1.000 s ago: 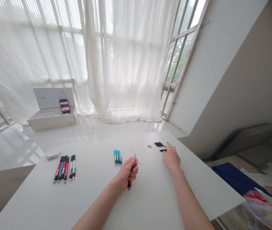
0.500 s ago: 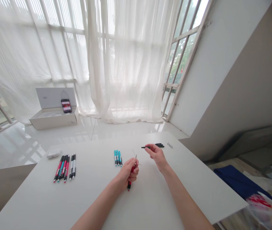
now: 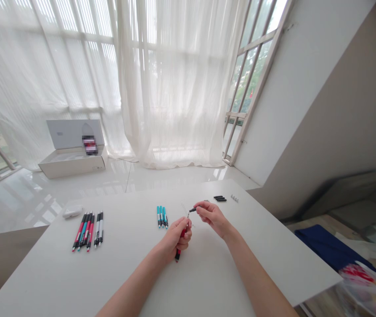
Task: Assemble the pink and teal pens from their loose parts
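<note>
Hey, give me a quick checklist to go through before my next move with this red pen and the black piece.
1. Left hand grips the red pen: ok.
2. Right hand holds the black piece by fingertips: ok.
3. Black piece fully on the pen: not ok, it sticks out from the right fingertips, above the left fist.
4. Black piece lined up with the pen's thin upper end: cannot tell, too small to judge.
5. Spare black pieces on the table, clear of both hands: ok.
6. Teal pens clear of the left hand: ok.
</note>
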Motion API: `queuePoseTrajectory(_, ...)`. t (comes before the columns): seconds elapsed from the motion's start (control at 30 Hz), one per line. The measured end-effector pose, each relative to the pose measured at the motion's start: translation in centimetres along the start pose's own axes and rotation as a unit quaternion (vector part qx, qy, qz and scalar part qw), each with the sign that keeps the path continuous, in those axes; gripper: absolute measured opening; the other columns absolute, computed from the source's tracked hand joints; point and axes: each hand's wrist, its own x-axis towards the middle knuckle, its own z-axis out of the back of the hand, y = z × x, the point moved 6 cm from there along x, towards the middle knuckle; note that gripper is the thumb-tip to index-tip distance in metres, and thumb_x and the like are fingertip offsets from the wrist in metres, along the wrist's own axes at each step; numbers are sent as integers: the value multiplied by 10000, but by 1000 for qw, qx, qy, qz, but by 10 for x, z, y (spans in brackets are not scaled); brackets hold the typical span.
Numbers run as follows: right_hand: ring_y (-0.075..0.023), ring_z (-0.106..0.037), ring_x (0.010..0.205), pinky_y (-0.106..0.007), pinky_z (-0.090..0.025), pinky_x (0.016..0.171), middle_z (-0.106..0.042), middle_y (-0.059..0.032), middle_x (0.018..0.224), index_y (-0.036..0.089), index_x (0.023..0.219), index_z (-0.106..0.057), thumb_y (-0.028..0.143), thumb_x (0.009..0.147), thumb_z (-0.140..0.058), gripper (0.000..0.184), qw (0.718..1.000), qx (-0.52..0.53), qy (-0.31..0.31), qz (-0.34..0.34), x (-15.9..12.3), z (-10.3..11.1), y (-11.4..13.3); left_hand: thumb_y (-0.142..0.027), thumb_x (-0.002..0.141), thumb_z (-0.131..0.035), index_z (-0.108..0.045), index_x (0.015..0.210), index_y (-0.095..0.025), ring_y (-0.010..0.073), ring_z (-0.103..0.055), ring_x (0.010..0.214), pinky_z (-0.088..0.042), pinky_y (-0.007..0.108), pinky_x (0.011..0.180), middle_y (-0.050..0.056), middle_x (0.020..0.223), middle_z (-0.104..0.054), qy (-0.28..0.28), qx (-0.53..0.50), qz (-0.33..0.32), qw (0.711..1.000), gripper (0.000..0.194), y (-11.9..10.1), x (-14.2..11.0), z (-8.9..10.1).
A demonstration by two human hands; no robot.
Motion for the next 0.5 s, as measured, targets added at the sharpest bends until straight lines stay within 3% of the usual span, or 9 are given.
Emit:
queuePoseTrajectory(0.3, -85, -311, 525, -252, -237, 499, -464, 40, 575, 180, 800, -670, 451, 628, -765, 335, 1000, 17, 21, 2, -6, -6, 9, -532, 823, -532, -403, 808, -214, 26, -105, 400, -33, 178, 399, -94, 561, -354, 28, 53, 17, 998, 344, 4, 1, -2)
queuePoseTrajectory(0.5, -82, -287, 506, -254, -252, 492, -427, 51, 533, 185, 723, -669, 474, 621, -760, 320, 999, -27, 33, 5, -7, -4, 13, -552, 832, -510, -400, 794, -213, 26, -105, 400, -44, 184, 403, -91, 560, -362, 41, 105, 30, 993, 358, 2, -4, -6)
